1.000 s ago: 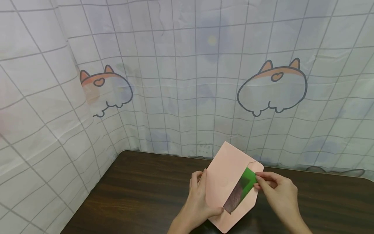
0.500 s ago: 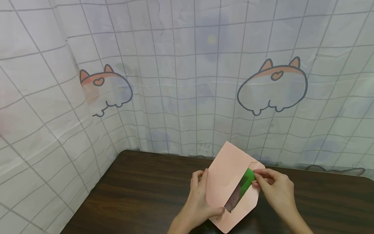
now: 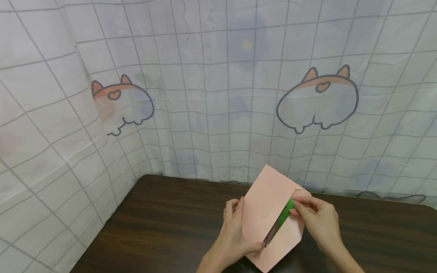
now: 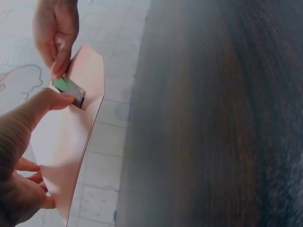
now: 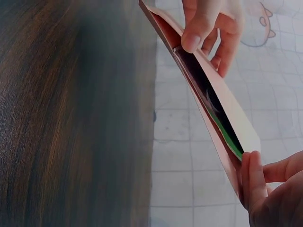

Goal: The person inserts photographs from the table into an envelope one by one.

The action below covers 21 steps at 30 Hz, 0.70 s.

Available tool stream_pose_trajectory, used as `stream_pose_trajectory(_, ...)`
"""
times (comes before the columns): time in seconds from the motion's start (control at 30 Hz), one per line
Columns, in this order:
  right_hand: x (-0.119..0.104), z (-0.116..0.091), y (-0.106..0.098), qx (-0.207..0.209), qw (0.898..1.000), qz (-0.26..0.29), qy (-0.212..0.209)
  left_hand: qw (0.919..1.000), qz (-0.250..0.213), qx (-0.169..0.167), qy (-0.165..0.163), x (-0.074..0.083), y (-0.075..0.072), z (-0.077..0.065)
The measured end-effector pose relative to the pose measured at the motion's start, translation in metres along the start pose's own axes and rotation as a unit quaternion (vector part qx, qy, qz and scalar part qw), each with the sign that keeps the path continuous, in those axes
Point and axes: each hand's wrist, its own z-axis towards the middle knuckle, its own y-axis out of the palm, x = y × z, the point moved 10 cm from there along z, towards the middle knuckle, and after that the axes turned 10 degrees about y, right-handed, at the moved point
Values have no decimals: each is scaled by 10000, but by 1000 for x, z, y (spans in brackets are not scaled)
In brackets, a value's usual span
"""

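A pale pink envelope (image 3: 264,203) is held up at a tilt over the table in the head view, its flap (image 3: 288,239) folded open to the lower right. My left hand (image 3: 230,235) grips its left side, thumb at the lower end of the mouth. Partway inside sits a card (image 3: 282,220) with a green and dark purplish picture; only a narrow strip shows. My right hand (image 3: 320,220) pinches the card's upper right corner between thumb and fingers. From the right wrist, the card (image 5: 208,97) lies within the parted mouth, the left thumb tip at its far end.
Beneath the hands is a dark wood-grain table (image 3: 157,220) with rounded corners. A white grid-patterned curtain (image 3: 211,94) with corgi drawings hangs behind it and along the left side.
The card has slid farther into the envelope, so less of it shows. My right hand has moved slightly left with it; my left hand keeps its grip.
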Motion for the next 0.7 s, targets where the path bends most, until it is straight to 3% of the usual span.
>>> stream_pose_trajectory(0.3, 3, 1, 2, 68, 9996, 242, 111, 10000, 43, -4, 17, 2, -1, 0)
stream_pose_trajectory(0.7, -11, -6, -2, 483, 9979, 211, -367, 9998, -195, -20, 3, 4, -3, 1)
